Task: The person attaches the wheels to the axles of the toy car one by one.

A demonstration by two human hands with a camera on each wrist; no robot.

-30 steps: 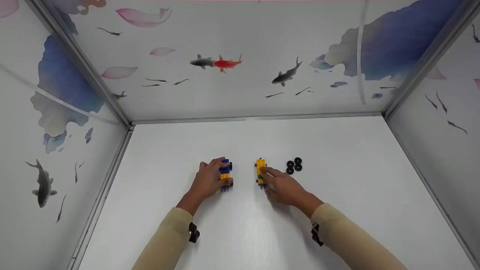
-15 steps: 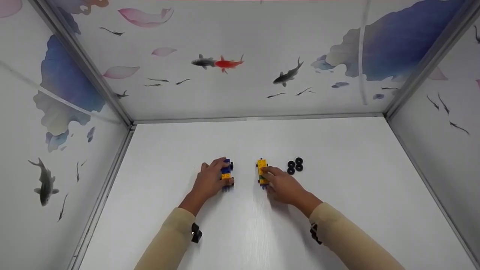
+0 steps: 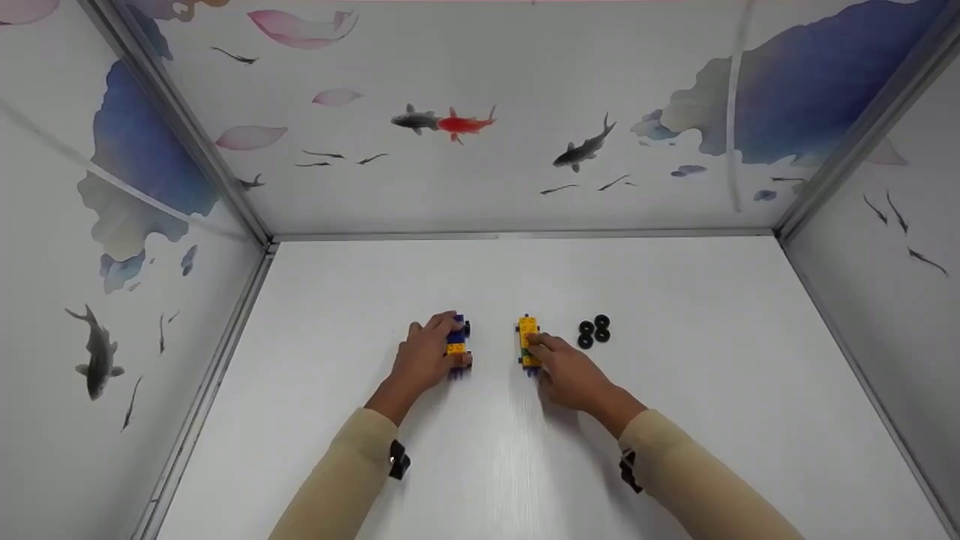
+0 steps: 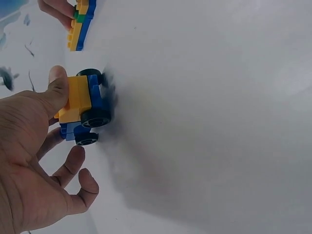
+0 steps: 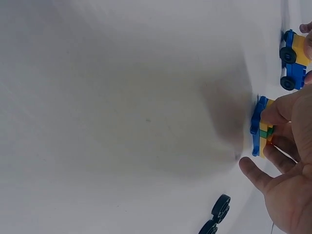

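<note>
Head view: L hand [image 3: 424, 356] had fingertips at the far end of a blue-&-yellow toy car [image 3: 456, 349] & thumb at the near end, so car was held btwn them. R hand [image 3: 576, 377] was just across from it, fingers on a yellow brick base [image 3: 528, 330] w/ a green bit; base stood parallel to car, apart from it. Both sat on the white table [image 3: 480, 465] approx mid. To the right of the base were 4 loose black wheels [image 3: 598, 332], bunched tog. Sleeves [image 3: 337, 469] were beige. Walls [image 3: 487, 187] had fish & leaf prints.

L wrist view: thumb lay on car's yellow block, index partly hidden behind; the other fingers were bent loosely, off to the side. Car's black wheels were on its blue underside. R hand & base showed at the top edge, partly cut off.

R wrist view: R hand pinched base w/ thumb vs. fingers, little finger sticking out clear. Base's underside was blue. Car was nearby, upper right, w/ L hand's fingers on it. Two loose wheels showed at the bottom, one cut off.
</note>
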